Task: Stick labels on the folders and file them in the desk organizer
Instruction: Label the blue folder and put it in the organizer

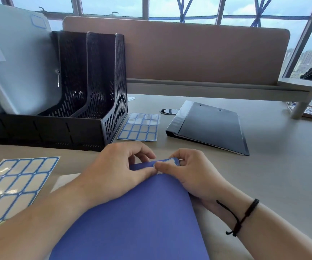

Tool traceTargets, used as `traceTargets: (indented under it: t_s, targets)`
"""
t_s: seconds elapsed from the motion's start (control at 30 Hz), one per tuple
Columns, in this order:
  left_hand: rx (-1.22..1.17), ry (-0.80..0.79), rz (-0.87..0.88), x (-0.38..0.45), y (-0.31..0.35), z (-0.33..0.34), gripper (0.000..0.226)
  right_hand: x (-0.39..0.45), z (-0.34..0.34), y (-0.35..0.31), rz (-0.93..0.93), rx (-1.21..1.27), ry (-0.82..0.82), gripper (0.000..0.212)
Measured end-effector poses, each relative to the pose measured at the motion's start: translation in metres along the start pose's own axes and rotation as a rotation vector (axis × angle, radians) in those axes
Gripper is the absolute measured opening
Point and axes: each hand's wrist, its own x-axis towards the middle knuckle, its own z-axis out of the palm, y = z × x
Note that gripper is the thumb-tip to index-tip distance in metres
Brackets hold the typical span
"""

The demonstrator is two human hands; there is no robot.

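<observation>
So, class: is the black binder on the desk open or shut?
Shut. The black binder lies flat on the desk, its cover closed over the pages, with nothing on it.

A pale wooden desk (263, 175) meets a beige partition panel (189, 53), with daylit windows (198, 6) behind.

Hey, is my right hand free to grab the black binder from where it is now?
Probably not right away. The right hand is pinching a label onto the blue folder along with the left hand. The black binder lies flat on the desk beyond it with nothing between.
</observation>
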Motion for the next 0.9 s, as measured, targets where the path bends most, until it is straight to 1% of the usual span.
traceTargets:
  t_s: [0.1,0.2,0.27,0.43,0.63,0.73,0.83,0.9]
  targets:
    - [-0.014,-0.002,-0.012,0.003,-0.004,-0.001,0.019,-0.002,-0.003,-0.003,0.038,0.08,-0.032,0.017]
    - [-0.017,0.008,-0.029,0.005,-0.01,-0.002,0.021,-0.003,-0.005,-0.005,0.088,0.144,-0.049,0.02]
    - [-0.022,0.009,-0.048,0.006,-0.012,-0.003,0.019,-0.003,-0.006,-0.005,0.087,0.156,-0.059,0.023]
    - [-0.015,-0.005,-0.067,0.007,-0.011,-0.002,0.008,-0.002,-0.007,-0.004,0.076,0.156,-0.067,0.028]
    - [0.037,-0.026,-0.061,0.008,-0.01,-0.005,0.009,-0.004,-0.009,-0.007,0.125,0.229,-0.105,0.03]
    - [0.047,-0.069,-0.085,0.008,-0.01,-0.006,0.012,-0.006,-0.01,-0.007,0.128,0.219,-0.139,0.027]
    - [0.08,-0.121,-0.1,0.007,-0.009,-0.005,0.016,-0.007,-0.01,-0.007,0.085,0.171,-0.163,0.015]
    - [0.11,-0.136,-0.096,0.007,-0.008,-0.005,0.018,-0.007,-0.011,-0.007,0.081,0.162,-0.17,0.015]
